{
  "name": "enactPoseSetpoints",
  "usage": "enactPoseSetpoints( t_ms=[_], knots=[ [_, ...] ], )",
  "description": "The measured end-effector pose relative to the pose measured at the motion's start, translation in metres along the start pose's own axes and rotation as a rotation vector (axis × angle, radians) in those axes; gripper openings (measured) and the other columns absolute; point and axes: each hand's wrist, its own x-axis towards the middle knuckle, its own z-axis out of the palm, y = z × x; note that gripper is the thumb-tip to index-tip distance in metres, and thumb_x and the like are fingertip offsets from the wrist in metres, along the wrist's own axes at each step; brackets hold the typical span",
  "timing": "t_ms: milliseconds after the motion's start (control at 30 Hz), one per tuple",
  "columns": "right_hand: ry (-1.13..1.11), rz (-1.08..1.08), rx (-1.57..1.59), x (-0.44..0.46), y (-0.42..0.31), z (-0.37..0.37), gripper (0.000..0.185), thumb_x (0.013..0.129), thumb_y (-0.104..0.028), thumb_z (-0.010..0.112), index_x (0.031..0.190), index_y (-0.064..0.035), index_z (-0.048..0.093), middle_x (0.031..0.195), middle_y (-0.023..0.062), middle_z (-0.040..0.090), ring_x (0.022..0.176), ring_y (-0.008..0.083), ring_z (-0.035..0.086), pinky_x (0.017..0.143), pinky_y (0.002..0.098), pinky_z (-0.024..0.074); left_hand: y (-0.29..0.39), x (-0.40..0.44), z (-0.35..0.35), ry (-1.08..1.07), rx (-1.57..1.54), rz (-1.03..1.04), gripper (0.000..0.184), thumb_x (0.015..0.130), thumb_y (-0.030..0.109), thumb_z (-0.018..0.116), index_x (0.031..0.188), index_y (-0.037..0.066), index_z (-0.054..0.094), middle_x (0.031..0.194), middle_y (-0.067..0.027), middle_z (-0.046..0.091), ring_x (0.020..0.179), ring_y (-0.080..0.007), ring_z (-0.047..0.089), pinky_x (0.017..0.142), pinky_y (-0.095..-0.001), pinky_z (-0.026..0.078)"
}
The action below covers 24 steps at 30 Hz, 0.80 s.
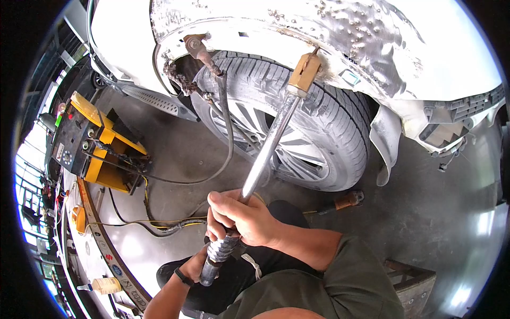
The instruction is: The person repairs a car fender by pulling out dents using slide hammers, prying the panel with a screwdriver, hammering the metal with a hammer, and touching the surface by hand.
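Observation:
A long metal rod tool runs up from my lap to the white car's wheel arch. Its brass-coloured head touches the arch edge, in front of the tyre. My right hand is wrapped round the rod just above the ribbed dark handle. Lower down, my left hand, with a black band on its wrist, grips the handle near its end. Above the tool, the car's fender shows bare metal and many small raised dots.
A clamp with a thick cable is fixed to the arch at the left. A yellow and black machine stands at the left with cables across the floor. An orange-brown tool lies right of my knees. A stool is at the lower right.

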Motion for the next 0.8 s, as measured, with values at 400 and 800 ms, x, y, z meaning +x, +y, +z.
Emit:
enactPoseSetpoints(
  t_ms=[400, 800],
  knots=[
    [0.044, -0.074, -0.028, 0.008, 0.009, 0.004, 0.047, 0.110, -0.043, 0.046, 0.077, -0.0102, 0.050, 0.062, 0.0027, 0.055, 0.057, 0.0126, 0.056, 0.063, 0.0310, 0.0519, 0.017, -0.012, 0.005, 0.105, 0.220, 0.032, 0.036, 0.106, 0.038, 0.045, 0.126, 0.011, 0.059, 0.092, -0.0028, 0.066, 0.069, -0.0151, 0.066, 0.058, -0.0307, 0.057],
    [-0.004, -0.096, -0.007, 0.011, 0.008, 0.011, 0.051, 0.111, -0.047, 0.044, 0.077, -0.0099, 0.052, 0.060, 0.0028, 0.055, 0.055, 0.0124, 0.057, 0.061, 0.0312, 0.0523, 0.017, -0.027, 0.012, 0.108, 0.212, 0.045, 0.036, 0.105, 0.037, 0.047, 0.130, 0.013, 0.057, 0.096, -0.0025, 0.066, 0.071, -0.0140, 0.066, 0.059, -0.0300, 0.057]
  ],
)
